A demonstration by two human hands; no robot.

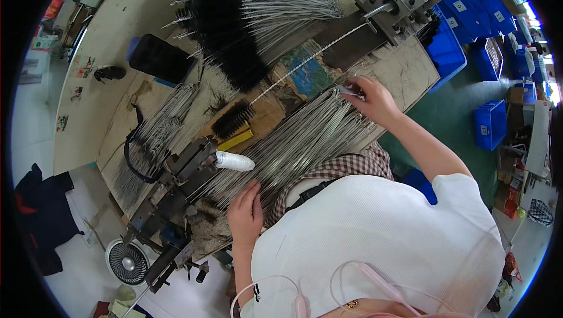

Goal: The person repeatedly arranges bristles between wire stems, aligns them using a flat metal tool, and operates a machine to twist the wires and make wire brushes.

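Note:
My right hand [375,102] is closed in a pinch at the looped ends of a long bundle of thin metal wires [305,139]. A small greyish piece shows at its fingertips; its kind is unclear. My left hand [245,212] has its fingers stretched out beside the other end of the bundle, near a white-wrapped handle [234,161]. Beyond the bundle, a twisted-wire brush [236,118] with black bristles stretches across a machine. Its bare stem reaches the metal chuck block [404,4] at the far right, and its bristled end lies near the dark clamp [202,157] at left.
Past the machine lies a heap of black-bristled brushes [226,31] with twisted stems. A black container [158,59] and another wire pile [161,127] are to the left. A yellow piece [236,139] sits below the brush. Blue bins [489,124] stand at right, a fan [127,262] at lower left.

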